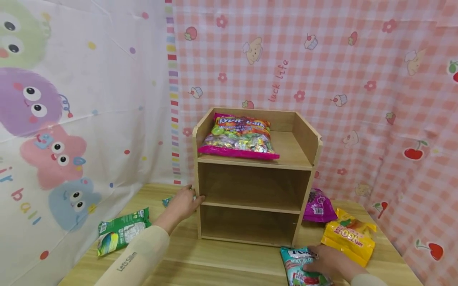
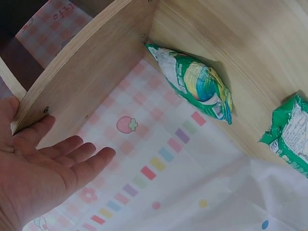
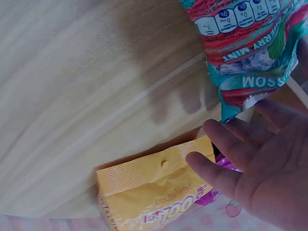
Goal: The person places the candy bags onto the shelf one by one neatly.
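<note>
A three-level wooden shelf point(image 1: 250, 163) stands upright on the table. My left hand point(image 1: 184, 204) is at its left side panel, thumb and forefinger pinching the front edge; the remaining fingers point(image 2: 96, 163) stretch out loosely in the left wrist view. On the shelf's top level lies a fruit chew bag point(image 1: 239, 137) with a pink border. At the front right, my right hand point(image 1: 329, 260) grips a teal-and-red mint candy bag point(image 1: 298, 266). The thumb is mostly hidden in the right wrist view, where the bag point(image 3: 245, 53) shows beside the extended fingers point(image 3: 216, 173).
A green candy bag point(image 1: 123, 230) lies left of the shelf, and another green bag point(image 2: 192, 82) lies close to its side panel. To the right are a yellow candy bag point(image 1: 350, 236) and a purple bag point(image 1: 318, 206). Patterned curtains point(image 1: 343, 79) hang behind.
</note>
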`<control>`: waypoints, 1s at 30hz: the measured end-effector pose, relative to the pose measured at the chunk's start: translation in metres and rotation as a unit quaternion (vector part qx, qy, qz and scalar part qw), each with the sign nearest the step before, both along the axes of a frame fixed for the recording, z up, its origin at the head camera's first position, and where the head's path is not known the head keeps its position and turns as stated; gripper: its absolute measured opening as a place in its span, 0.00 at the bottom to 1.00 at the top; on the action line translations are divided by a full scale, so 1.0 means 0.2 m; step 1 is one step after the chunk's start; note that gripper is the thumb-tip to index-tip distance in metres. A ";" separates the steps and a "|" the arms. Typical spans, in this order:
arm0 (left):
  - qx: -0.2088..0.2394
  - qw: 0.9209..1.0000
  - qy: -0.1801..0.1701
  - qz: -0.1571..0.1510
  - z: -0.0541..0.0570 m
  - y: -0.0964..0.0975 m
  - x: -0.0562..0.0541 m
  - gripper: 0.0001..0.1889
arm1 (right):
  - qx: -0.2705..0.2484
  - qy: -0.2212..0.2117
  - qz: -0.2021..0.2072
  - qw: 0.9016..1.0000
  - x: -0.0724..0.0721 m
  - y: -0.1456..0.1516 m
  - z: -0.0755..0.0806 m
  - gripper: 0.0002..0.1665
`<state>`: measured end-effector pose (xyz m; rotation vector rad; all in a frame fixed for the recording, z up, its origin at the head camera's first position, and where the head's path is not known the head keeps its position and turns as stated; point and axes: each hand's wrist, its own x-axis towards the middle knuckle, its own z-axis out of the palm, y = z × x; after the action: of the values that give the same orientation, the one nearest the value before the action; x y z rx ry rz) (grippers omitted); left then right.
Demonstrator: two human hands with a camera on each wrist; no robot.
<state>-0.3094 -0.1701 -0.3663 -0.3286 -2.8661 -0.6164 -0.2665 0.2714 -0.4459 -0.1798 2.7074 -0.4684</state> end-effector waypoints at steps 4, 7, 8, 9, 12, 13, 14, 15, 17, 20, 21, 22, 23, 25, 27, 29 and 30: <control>0.002 1.000 0.001 0.000 0.00 0.00 0.00 0.25 | 0.005 0.018 -0.010 1.000 0.02 0.03 0.03 0.50; 0.000 1.000 0.003 -0.001 0.00 0.00 0.01 0.25 | 0.022 0.013 -0.029 0.999 0.02 0.06 0.04 0.52; 0.000 1.000 0.003 -0.002 0.00 0.00 0.01 0.25 | 0.027 0.009 -0.035 0.999 0.01 0.07 0.03 0.51; 0.000 1.000 0.004 -0.002 0.00 0.00 0.01 0.25 | 0.033 0.005 -0.041 0.999 0.01 0.08 0.02 0.50; 0.001 1.000 0.003 -0.002 0.00 -0.01 0.02 0.25 | 0.045 -0.026 -0.052 0.997 -0.02 0.12 -0.03 0.49; 0.001 1.000 0.003 -0.002 0.00 -0.01 0.02 0.25 | 0.047 -0.041 -0.061 0.996 -0.02 0.13 -0.05 0.49; 0.002 1.000 0.003 -0.001 0.00 -0.01 0.02 0.25 | 0.052 -0.055 -0.068 0.995 -0.04 0.14 -0.08 0.48; 0.001 1.000 0.002 -0.001 0.00 -0.01 0.02 0.25 | 0.053 -0.070 -0.076 0.993 -0.05 0.14 -0.10 0.47; 0.000 1.000 0.003 -0.002 0.00 -0.01 0.02 0.25 | 0.053 -0.094 -0.081 0.991 -0.06 0.15 -0.12 0.46; -0.003 1.000 0.005 -0.003 0.00 0.00 0.01 0.25 | 0.048 -0.116 -0.096 0.987 -0.04 0.12 -0.09 0.44; -0.004 1.000 0.005 -0.003 0.00 0.00 0.01 0.25 | 0.043 -0.124 -0.099 0.986 -0.03 0.11 -0.07 0.43; -0.005 1.000 0.006 -0.004 0.00 0.00 0.01 0.25 | 0.042 -0.131 -0.100 0.985 -0.01 0.09 -0.04 0.42; -0.005 1.000 0.005 -0.003 0.00 0.00 0.01 0.25 | 0.038 -0.138 -0.107 0.984 -0.01 0.08 -0.02 0.41; -0.006 1.000 0.005 -0.001 0.00 0.00 0.01 0.25 | 0.029 -0.144 -0.123 0.981 0.02 0.06 0.01 0.40; -0.006 1.000 0.003 0.001 0.00 0.00 0.00 0.25 | 0.020 -0.145 -0.128 0.981 0.03 0.05 0.03 0.38; -0.006 1.000 0.002 0.003 0.00 0.00 0.00 0.26 | 0.006 -0.128 -0.127 0.984 0.05 0.04 0.04 0.37; -0.007 1.000 0.003 0.003 0.00 0.00 0.00 0.26 | 0.002 -0.118 -0.126 0.985 0.05 0.03 0.04 0.37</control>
<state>-0.3099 -0.1698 -0.3666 -0.3221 -2.8658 -0.5946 -0.2555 0.2777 -0.4375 0.2111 2.5058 -0.5209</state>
